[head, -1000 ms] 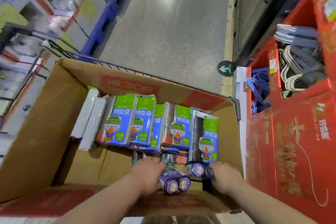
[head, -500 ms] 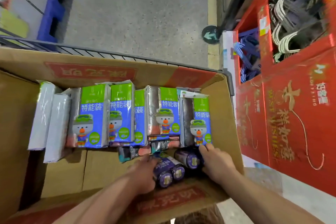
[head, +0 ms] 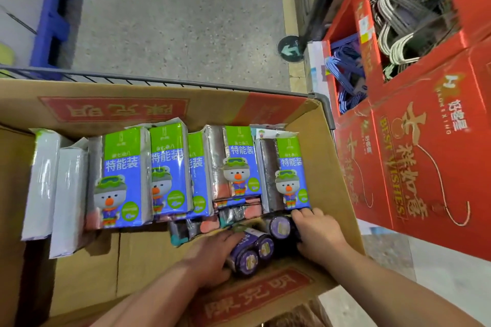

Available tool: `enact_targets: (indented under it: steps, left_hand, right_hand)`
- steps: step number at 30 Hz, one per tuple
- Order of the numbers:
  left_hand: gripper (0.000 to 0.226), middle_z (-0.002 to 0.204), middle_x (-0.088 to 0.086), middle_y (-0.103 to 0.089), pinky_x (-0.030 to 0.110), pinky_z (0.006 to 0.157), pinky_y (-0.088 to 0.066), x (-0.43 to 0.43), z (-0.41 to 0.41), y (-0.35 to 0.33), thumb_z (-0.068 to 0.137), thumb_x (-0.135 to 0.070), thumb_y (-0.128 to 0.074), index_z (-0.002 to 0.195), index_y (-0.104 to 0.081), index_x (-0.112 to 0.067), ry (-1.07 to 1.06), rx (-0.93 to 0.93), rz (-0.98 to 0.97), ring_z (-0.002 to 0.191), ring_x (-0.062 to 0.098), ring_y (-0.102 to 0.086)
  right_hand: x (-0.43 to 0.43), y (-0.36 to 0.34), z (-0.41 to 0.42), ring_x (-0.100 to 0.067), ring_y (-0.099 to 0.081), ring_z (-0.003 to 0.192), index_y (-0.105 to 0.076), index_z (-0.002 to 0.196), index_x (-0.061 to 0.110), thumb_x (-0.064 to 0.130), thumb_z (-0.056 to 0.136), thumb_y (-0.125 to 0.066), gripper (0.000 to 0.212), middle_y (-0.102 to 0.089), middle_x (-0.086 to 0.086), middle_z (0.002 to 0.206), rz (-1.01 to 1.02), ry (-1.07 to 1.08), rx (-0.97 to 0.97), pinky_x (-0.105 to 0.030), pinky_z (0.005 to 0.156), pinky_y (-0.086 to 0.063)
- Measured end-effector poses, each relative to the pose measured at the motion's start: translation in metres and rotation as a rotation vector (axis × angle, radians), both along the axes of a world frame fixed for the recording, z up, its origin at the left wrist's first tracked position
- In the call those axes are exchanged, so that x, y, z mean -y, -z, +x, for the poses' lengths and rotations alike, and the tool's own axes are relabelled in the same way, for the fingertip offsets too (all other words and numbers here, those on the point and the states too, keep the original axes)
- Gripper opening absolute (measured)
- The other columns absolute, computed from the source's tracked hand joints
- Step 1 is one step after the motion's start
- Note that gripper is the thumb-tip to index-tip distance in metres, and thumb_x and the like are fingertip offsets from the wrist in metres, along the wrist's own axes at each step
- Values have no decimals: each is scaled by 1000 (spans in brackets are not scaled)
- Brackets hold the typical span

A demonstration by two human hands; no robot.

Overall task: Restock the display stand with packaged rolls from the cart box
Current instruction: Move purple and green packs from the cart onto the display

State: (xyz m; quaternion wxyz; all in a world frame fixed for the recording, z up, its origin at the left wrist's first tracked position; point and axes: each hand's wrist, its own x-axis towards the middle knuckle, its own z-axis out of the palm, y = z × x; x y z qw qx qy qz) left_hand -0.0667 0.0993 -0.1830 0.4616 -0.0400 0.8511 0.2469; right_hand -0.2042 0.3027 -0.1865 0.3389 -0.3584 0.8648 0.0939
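A large cardboard box (head: 342,183) sits in a wire cart. Inside stands a row of blue-and-green packaged rolls (head: 125,178) printed with a cartoon bear. At the box's near right corner lie dark purple roll packs. My left hand (head: 212,255) grips a purple roll pack (head: 252,249) whose two round ends face me. My right hand (head: 316,233) closes over another purple roll pack (head: 280,227) just to its right, below the rightmost bear pack (head: 291,172). The red display stand (head: 425,162) rises at the right.
Two white packs (head: 69,199) lean at the box's left. The cart's wire rim (head: 186,83) runs behind the box. The red stand's bins hold grey and white hangers (head: 398,32) and blue hangers (head: 345,74). Grey concrete floor and a blue pallet (head: 55,13) lie beyond.
The view has tilted down and shifted right, nearer the box. Both hands have pushed deeper into the near right corner and closed around the purple roll packs.
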Motion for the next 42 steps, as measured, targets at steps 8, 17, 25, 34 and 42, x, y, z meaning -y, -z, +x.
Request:
enact_targets:
  steps: [8, 17, 25, 34, 42]
  left_hand:
    - [73, 113, -2, -53, 19, 88, -46, 12, -1, -45, 55, -53, -55, 122, -51, -25, -383, -21, 148, 102, 13, -56]
    - [37, 88, -4, -75, 20, 61, -52, 5, -2, -135, 71, -17, -61, 108, -59, -16, -1087, -76, 700, 73, 7, -70]
    - [40, 91, 21, -73, 36, 57, -59, -20, -11, -190, 91, -18, -35, 109, -66, 0, -1247, -12, 1074, 67, 30, -71]
    - [55, 95, 18, -73, 41, 62, -60, -130, -24, -234, 68, -24, -64, 119, -58, -4, -905, -19, 1097, 68, 28, -71]
    - [47, 86, 17, -75, 38, 56, -60, -306, -30, -263, 69, -20, -70, 113, -62, -5, -577, -4, 1136, 65, 28, -72]
  right_hand:
    - [-1, -57, 0, -25, -55, 97, -39, 93, 25, 24, 73, -66, 34, -51, -1, 100, -292, 561, 314, -26, 70, -38]
    - [-6, -155, 13, -10, -54, 71, -46, 103, 12, 4, 77, -74, 39, -55, 4, 80, -744, 1060, 220, -4, 48, -36]
    - [-41, -225, 47, -14, -62, 62, -54, 95, 21, 13, 72, -74, 31, -65, -7, 88, -1084, 1334, 277, -23, 51, -47]
    - [-150, -285, 112, -16, -61, 66, -55, 92, 20, 17, 66, -73, 32, -65, -3, 82, -1263, 1530, 83, -34, 63, -50]
    - [-320, -304, 178, -14, -61, 67, -53, 99, 21, 4, 85, -63, 24, -65, 0, 88, -1402, 1752, -127, -28, 60, -51]
